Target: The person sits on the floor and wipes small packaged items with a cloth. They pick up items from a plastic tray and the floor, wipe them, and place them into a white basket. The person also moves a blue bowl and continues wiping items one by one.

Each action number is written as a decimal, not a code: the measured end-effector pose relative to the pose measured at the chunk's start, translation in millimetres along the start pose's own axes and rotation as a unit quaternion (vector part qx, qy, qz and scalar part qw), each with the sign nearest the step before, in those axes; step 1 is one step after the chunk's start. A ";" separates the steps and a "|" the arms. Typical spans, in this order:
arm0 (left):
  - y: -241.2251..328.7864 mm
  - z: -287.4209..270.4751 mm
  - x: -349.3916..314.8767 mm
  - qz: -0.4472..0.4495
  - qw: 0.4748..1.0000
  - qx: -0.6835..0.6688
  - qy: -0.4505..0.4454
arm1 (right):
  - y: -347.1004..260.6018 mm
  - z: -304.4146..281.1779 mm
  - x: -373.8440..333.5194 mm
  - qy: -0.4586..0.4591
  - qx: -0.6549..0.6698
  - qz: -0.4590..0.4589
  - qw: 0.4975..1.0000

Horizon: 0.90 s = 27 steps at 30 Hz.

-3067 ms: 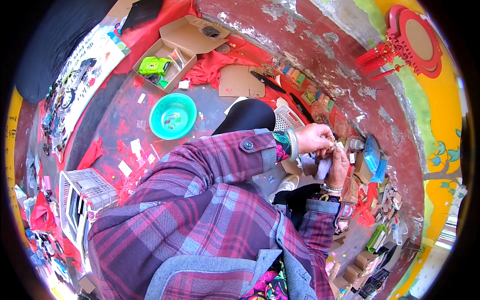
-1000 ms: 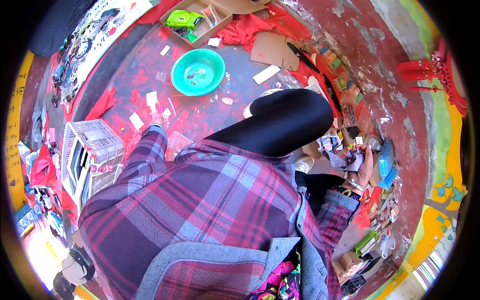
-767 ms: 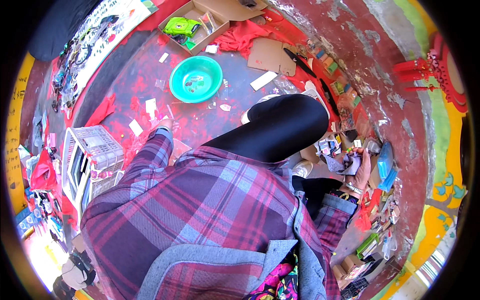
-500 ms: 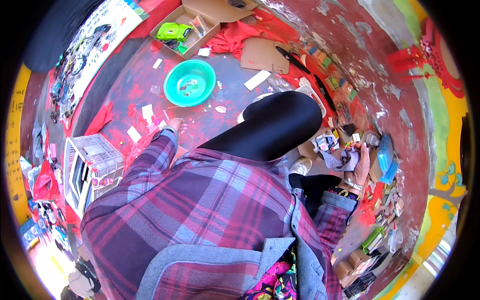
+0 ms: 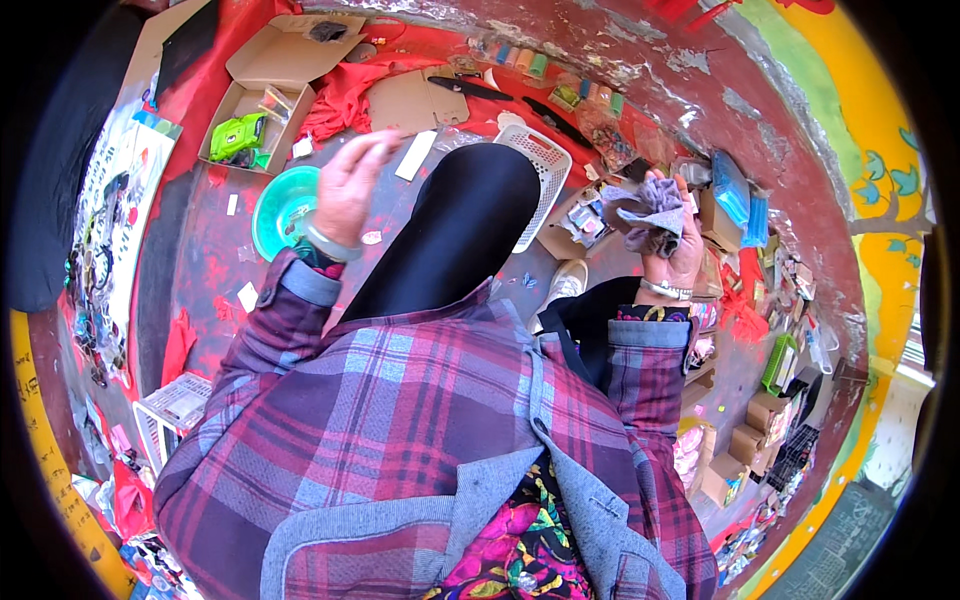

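Observation:
My right hand (image 5: pixel 675 235), raised beside my right knee, is closed around a crumpled grey-purple cloth (image 5: pixel 642 210); part of the cloth hangs below the fingers with a darker brownish patch. My left hand (image 5: pixel 345 195) hangs in the air left of my black-clad leg, slightly blurred, its fingers loosely stretched and nothing visible in them. Just beyond its wrist, a green basin (image 5: pixel 272 222) on the floor is partly covered by that hand and holds small items. Near my right hand stands an open box of small packets (image 5: pixel 585 225).
An open cardboard box (image 5: pixel 225 115) with a bright green pack lies far left. A white basket (image 5: pixel 550 170) stands beyond my knee. Blue packs (image 5: pixel 732 190) rest against the red wall at right. A light plastic crate (image 5: pixel 178 405) sits near my left elbow.
My left hand has risen from the floor to beside the basin. My right hand has come up with the cloth. The whole view has turned toward the right.

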<state>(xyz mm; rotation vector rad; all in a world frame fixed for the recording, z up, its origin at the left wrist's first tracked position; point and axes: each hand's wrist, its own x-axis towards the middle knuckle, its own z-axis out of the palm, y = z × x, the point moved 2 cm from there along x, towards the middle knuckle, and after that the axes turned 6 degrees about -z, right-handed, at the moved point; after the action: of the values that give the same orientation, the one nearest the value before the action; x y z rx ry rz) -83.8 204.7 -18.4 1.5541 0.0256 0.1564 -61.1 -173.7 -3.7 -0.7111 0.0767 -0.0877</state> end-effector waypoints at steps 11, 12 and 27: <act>29.4 175.8 -47.0 -0.402 0.644 -0.585 -0.283 | 28.0 104.2 -70.5 -0.180 -0.407 -0.148 0.883; 17.9 175.8 -47.7 -0.394 0.637 -0.595 -0.292 | 30.6 94.6 -70.6 -0.192 -0.568 -0.186 0.779; -8.6 158.5 -29.2 -0.352 0.824 -0.351 -0.272 | -87.0 -38.2 -133.1 0.216 -0.439 -0.278 0.827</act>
<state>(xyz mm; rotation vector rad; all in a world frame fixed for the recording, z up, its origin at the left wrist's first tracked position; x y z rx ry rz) -93.8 43.8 -26.4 0.7198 0.0796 -0.7934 -201.9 -249.9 29.7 -1.6205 0.3594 -0.8207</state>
